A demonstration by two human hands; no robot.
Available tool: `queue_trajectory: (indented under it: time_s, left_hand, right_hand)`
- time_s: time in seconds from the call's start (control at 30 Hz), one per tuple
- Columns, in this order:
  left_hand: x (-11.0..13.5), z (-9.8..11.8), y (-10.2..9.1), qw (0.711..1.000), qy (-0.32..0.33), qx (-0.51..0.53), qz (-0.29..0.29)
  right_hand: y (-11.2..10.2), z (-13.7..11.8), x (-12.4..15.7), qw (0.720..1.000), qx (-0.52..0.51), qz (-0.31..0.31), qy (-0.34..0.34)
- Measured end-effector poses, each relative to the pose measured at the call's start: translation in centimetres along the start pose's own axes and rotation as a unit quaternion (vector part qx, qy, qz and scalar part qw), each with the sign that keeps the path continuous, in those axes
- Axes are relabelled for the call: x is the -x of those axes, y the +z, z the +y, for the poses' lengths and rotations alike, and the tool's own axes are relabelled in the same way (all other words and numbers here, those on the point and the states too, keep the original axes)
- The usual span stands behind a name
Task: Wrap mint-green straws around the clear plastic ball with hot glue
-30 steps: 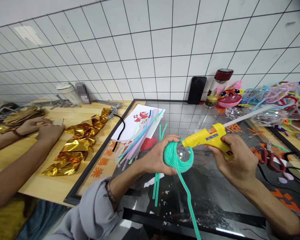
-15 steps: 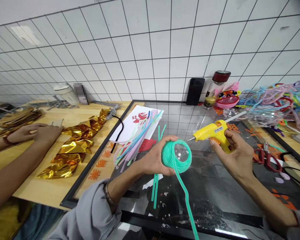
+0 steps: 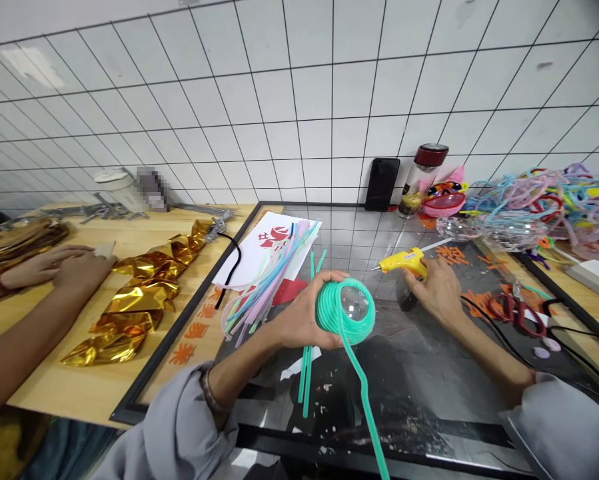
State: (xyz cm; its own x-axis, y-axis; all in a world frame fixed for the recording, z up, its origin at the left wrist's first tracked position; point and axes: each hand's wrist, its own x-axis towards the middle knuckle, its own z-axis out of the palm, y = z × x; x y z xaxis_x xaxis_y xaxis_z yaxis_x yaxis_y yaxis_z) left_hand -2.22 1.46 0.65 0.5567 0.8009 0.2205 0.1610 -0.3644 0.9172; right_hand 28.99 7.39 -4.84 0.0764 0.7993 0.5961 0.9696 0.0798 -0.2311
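Observation:
My left hand [image 3: 304, 312] is wrapped round a clear plastic ball [image 3: 354, 304] coiled with green pipe cleaner [image 3: 329, 312]. The coil leaves part of the ball bare, and a loose green end hangs down past the front edge of the table. My right hand [image 3: 436, 288] grips a yellow hot glue gun [image 3: 402, 261] low over the dark tabletop, its nozzle pointing left and a white glue stick out of its back. The gun's handle is hidden behind my fingers. Straight green pipe cleaners [image 3: 306, 383] lie under my left wrist.
Pastel pipe cleaners [image 3: 272, 277] rest on white paper [image 3: 232, 263]. Gold foil [image 3: 136, 300] and a co-worker's hands [image 3: 74, 267] are at left. A phone [image 3: 382, 183] and jar [image 3: 422, 180] stand by the wall. Red-handled scissors [image 3: 516, 312] and a pipe cleaner heap [image 3: 544, 200] are at right.
My right hand has lowered the glue gun and drawn it away from me, toward the tabletop. The wrapped ball stays in my left hand. The view has shifted slightly.

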Motion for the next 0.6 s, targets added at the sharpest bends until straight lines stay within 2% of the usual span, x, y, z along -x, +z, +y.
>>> queue_trajectory:
  time_s: [0.2,0.3,0.37,0.5,0.53,0.6]
  left_hand:
    - [0.0,0.1,0.1,1.0,0.008,-0.003,-0.006]
    - [0.0,0.0,0.1,1.0,0.007,-0.006,-0.006]
    - [-0.1,0.0,0.1,1.0,0.008,-0.006,-0.005]
    - [-0.1,-0.2,0.2,1.0,0.015,0.001,-0.002]
    - [-0.1,-0.2,0.2,1.0,0.015,0.0,0.0]
    - [-0.2,-0.2,0.3,1.0,0.017,-0.001,0.002]
  right_hand:
    - [1.1,1.2,0.1,0.994,0.019,0.065,-0.086]
    - [1.3,1.7,-0.1,0.979,0.027,0.134,-0.152]
    - [1.0,1.5,-0.1,0.97,0.054,0.151,-0.181]
    - [-1.4,-0.6,-0.2,0.975,0.122,0.098,-0.158]
    - [-2.3,-1.6,-0.1,0.977,0.105,0.099,-0.157]
    - [-4.5,-4.1,0.3,0.972,0.013,0.123,-0.201]
